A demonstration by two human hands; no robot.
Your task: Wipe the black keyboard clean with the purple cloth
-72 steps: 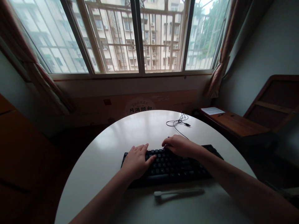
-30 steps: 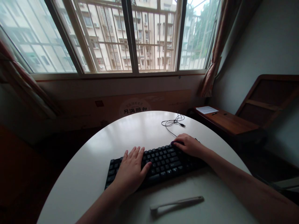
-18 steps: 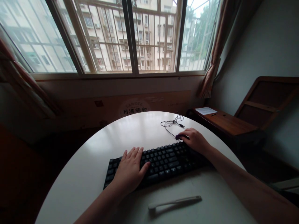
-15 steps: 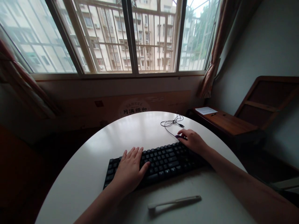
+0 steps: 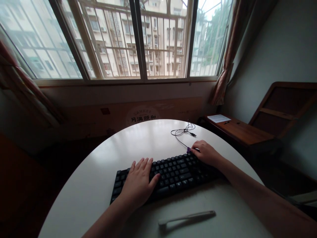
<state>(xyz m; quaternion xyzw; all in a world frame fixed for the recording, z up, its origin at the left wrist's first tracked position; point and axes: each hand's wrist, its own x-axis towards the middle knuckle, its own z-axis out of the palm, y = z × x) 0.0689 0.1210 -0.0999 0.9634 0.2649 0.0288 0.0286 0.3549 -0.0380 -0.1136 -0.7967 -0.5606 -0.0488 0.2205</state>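
Note:
A black keyboard (image 5: 170, 177) lies slightly aslant on the round white table (image 5: 81, 198). My left hand (image 5: 138, 181) rests flat on its left part, fingers stretched out and thumb apart, holding nothing. At the far right edge of the keyboard, my right hand (image 5: 205, 152) is closed with thumb and fingers on a small purple cloth (image 5: 189, 149); most of the cloth is hidden under the hand. From beside the cloth a thin black cable (image 5: 177, 135) runs back to a loose coil with a USB plug (image 5: 192, 134).
A slim pale tool (image 5: 188, 217) with a thicker left end lies in front of the keyboard. To the right stands a wooden chair (image 5: 247, 132) with a paper sheet (image 5: 219, 118) on it. Beyond the table are a long cardboard panel (image 5: 173, 110) and a barred window (image 5: 163, 49).
My right hand has shifted slightly at the keyboard's far edge, its fingers drawn closer together, and more of the purple cloth shows. My left hand stays on the keyboard.

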